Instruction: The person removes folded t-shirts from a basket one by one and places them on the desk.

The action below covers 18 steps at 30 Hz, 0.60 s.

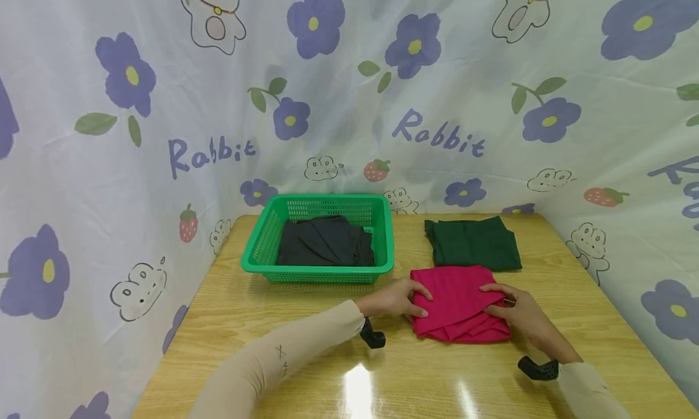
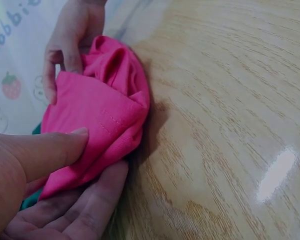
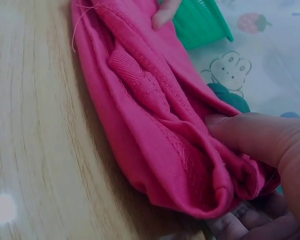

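Observation:
A folded pink cloth garment (image 1: 455, 304) lies toward the right of the table, between both hands. My left hand (image 1: 394, 297) grips its left edge, thumb on top and fingers beneath, as the left wrist view shows. At the opposite edge, my right hand (image 1: 516, 313) pinches the layers, thumb (image 3: 240, 131) pressing from above and fingers tucked under. Stitched seams and a ribbed strip (image 3: 132, 72) show among the loose folds in the right wrist view. Just behind the pink garment sits a folded dark green cloth (image 1: 474, 244).
A green plastic basket (image 1: 322, 277) stands at the back left, holding folded dark cloth (image 1: 324, 242). The wooden table (image 1: 295, 370) meets a printed curtain (image 1: 338, 85) at its back and sides. Each wrist wears a black camera mount (image 1: 374, 334).

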Each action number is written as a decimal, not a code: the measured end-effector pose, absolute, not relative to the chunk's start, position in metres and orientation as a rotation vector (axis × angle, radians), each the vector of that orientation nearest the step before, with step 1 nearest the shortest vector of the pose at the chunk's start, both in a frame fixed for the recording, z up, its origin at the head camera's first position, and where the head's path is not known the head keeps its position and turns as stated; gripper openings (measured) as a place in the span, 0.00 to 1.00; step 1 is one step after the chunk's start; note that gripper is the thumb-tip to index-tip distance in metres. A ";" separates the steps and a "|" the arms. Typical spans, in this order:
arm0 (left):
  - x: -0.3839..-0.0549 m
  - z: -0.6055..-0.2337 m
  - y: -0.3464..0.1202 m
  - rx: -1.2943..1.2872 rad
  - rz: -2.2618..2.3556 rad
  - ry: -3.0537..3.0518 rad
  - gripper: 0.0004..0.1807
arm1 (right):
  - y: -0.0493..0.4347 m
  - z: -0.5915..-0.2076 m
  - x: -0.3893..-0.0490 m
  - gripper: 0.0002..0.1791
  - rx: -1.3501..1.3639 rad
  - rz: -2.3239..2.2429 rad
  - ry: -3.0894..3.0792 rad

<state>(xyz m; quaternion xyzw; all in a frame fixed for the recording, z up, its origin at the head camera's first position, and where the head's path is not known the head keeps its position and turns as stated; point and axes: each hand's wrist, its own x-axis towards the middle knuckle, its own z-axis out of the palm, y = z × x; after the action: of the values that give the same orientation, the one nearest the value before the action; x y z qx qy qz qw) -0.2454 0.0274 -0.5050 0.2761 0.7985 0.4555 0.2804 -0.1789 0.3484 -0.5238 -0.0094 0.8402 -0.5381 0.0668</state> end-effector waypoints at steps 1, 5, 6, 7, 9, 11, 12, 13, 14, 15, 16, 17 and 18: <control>-0.245 -0.505 0.027 0.735 1.228 2.134 0.17 | 0.348 -0.523 -0.179 0.28 -0.025 -1.618 2.540; -0.245 -0.502 0.025 0.715 1.251 2.117 0.17 | 0.345 -0.520 -0.179 0.28 -0.024 -1.593 2.561; -0.245 -0.501 0.025 0.710 1.256 2.110 0.17 | 0.346 -0.519 -0.180 0.28 -0.031 -1.591 2.559; -0.245 -0.500 0.024 0.706 1.260 2.109 0.17 | 0.346 -0.518 -0.180 0.28 -0.033 -1.588 2.556; -0.245 -0.498 0.022 0.704 1.255 2.116 0.16 | 0.348 -0.515 -0.180 0.29 -0.077 -1.576 2.551; -0.245 -0.496 0.020 0.706 1.244 2.121 0.15 | 0.352 -0.512 -0.180 0.29 -0.098 -1.567 2.533; -0.245 -0.495 0.019 0.715 1.231 2.127 0.15 | 0.355 -0.510 -0.180 0.30 -0.111 -1.559 2.525; -0.245 -0.493 0.018 0.724 1.213 2.136 0.15 | 0.357 -0.508 -0.180 0.30 -0.121 -1.551 2.516; -0.245 -0.491 0.017 0.731 1.198 2.135 0.15 | 0.360 -0.505 -0.180 0.30 -0.138 -1.542 2.509; -0.245 -0.490 0.016 0.738 1.186 2.131 0.14 | 0.363 -0.501 -0.180 0.30 -0.138 -1.545 2.499; -0.245 -0.488 0.014 0.744 1.175 2.125 0.13 | 0.366 -0.497 -0.180 0.30 -0.134 -1.540 2.503; -0.245 -0.486 0.013 0.753 1.165 2.118 0.12 | 0.368 -0.492 -0.180 0.30 -0.138 -1.540 2.512; -0.245 -0.484 0.011 0.760 1.163 2.110 0.11 | 0.371 -0.488 -0.180 0.30 -0.139 -1.540 2.530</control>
<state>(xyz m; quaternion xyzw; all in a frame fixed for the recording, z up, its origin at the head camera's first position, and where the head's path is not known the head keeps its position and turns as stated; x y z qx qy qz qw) -0.2455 0.0114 -0.4841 0.2867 0.7961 0.4386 0.3027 -0.1805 0.3706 -0.4875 -0.0466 0.8499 -0.5175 0.0881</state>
